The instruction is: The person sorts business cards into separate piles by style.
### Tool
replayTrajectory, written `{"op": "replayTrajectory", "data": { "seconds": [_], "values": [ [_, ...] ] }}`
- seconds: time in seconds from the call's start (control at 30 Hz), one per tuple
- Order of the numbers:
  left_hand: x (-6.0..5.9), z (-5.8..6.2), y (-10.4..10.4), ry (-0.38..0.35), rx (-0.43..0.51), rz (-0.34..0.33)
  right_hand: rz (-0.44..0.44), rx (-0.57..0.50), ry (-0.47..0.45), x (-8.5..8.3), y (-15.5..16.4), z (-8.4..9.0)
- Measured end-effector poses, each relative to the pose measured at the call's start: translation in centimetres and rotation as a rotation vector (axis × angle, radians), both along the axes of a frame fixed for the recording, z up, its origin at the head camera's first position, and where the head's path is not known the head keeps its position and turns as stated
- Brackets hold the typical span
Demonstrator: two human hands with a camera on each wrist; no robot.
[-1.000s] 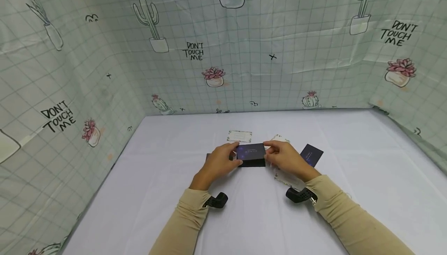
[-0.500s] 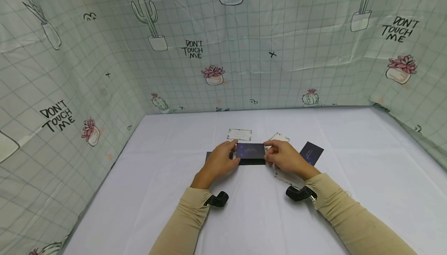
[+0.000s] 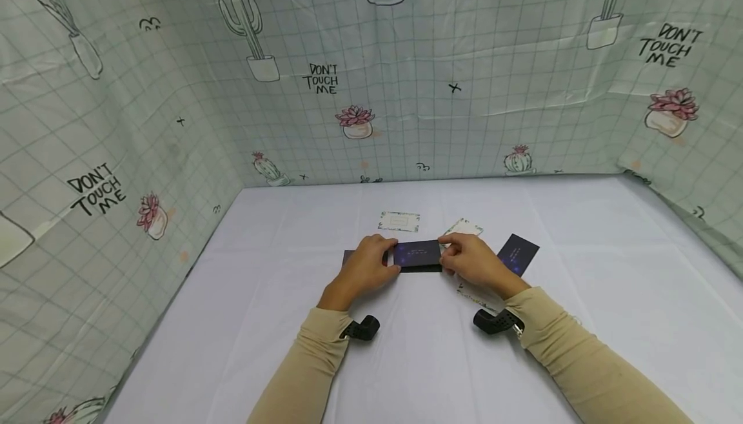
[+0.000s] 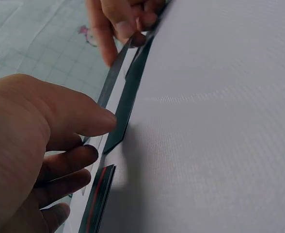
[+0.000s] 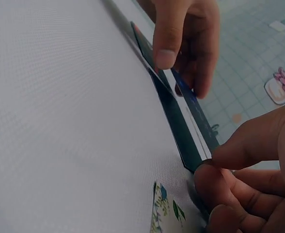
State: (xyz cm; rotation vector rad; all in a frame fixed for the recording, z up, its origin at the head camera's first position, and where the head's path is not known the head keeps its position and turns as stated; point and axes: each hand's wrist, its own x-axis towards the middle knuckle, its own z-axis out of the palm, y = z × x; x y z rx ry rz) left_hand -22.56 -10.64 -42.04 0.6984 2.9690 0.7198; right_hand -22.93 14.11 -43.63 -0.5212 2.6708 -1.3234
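Observation:
A dark card (image 3: pixel 416 253) with a blue-purple pattern is held level between both hands, close over a black card (image 3: pixel 420 270) on the table. My left hand (image 3: pixel 366 266) holds its left end between thumb and fingers. At the other end, my right hand (image 3: pixel 473 259) pinches the corner with thumb and forefinger. In the right wrist view, a light gap shows between the held card (image 5: pixel 196 111) and the black card (image 5: pixel 174 116) below. Another dark card (image 3: pixel 347 255) lies partly hidden behind my left hand; in the left wrist view its place shows a thin stack (image 4: pixel 100 194) with a red line.
Right of my right hand lies a dark patterned card (image 3: pixel 518 255), slanted. White leaf-bordered cards lie around: one at the back (image 3: pixel 398 221), one behind my right hand (image 3: pixel 464 226), one partly under my right wrist (image 3: pixel 477 296). A printed cloth (image 3: pixel 406 88) hangs behind the table.
The held card has come slightly down over the black card, whose visible front strip is narrower now. Both hands keep their hold, and the view has shifted a little.

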Motion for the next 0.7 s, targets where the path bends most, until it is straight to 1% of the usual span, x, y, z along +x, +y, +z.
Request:
{"op": "replayTrajectory", "data": {
  "seconds": [0.17,0.43,0.57,0.7],
  "values": [
    [0.14,-0.02,0.13,-0.029,-0.046,0.015,-0.019,0.035,-0.004,0.22,-0.12,0.1],
    [0.13,-0.37,0.02,-0.022,-0.09,-0.001,-0.023,0.057,-0.013,0.29,-0.22,0.35],
    [0.04,-0.51,-0.07,-0.023,-0.1,-0.012,-0.029,0.061,-0.015,0.27,-0.38,0.37],
    [0.11,-0.54,-0.17,-0.032,-0.088,-0.012,-0.045,0.07,-0.027,0.25,-0.53,0.34]
  ]
}}
